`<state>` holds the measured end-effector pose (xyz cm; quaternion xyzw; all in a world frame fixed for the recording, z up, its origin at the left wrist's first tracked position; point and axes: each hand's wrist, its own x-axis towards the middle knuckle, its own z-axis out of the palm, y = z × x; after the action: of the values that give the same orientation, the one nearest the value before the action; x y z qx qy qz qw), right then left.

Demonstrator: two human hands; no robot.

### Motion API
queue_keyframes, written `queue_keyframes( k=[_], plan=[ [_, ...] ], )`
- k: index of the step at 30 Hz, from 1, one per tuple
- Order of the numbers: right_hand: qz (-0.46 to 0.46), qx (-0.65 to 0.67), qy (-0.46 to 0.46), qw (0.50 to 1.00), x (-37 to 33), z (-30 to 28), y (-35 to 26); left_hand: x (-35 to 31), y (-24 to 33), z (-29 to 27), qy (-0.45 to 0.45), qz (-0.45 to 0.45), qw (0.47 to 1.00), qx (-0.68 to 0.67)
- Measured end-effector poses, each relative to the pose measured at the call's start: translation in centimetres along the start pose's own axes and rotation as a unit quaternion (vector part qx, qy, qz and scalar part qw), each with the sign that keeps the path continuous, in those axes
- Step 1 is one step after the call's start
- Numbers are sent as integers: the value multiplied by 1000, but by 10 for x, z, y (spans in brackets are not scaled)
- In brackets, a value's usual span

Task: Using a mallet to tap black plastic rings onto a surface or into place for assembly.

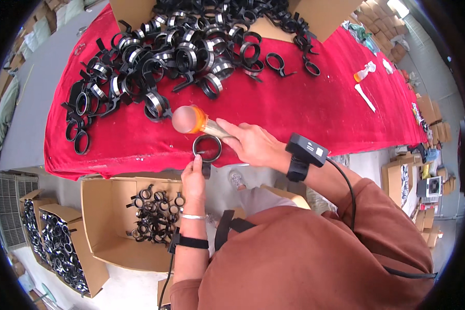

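My left hand (193, 178) grips a black ring with a short tab (219, 150) at the near edge of the red-covered table. Its fingers are closed on the ring's lower left side. Just above, my right hand (253, 143) is wrapped round the pale handle of a mallet-like tool (190, 120). The tool has a round pinkish face and an orange band, and its head is over the cloth, up and left of the ring. Many similar black rings with silvery bands (186, 58) lie heaped at the far left of the table.
An open cardboard box (106, 217) below the table's edge holds several black rings. Further left, more boxes (82, 237) are full of them. Another carton (328, 18) stands behind the heap. A white strip (365, 98) and an orange-ended item (364, 72) lie at the right on the red cloth (315, 108).
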<state>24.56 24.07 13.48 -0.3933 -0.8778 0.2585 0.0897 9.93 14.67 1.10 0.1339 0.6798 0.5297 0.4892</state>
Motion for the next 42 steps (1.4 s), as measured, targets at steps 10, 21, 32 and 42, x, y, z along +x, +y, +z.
queue_keyframes(
  k=[10,21,32,42],
  plan=[
    [-32,-29,43,998,-15,21,11,-2,1,10,-8,-69,993,-96],
    [-34,75,176,981,-32,22,40,-3,-1,15,4,-76,990,-123],
    [-76,184,230,953,-26,-23,6,8,-5,3,-20,-101,986,-130],
    [77,310,144,937,-40,-4,35,13,-8,8,-39,-89,978,-182]
  ],
)
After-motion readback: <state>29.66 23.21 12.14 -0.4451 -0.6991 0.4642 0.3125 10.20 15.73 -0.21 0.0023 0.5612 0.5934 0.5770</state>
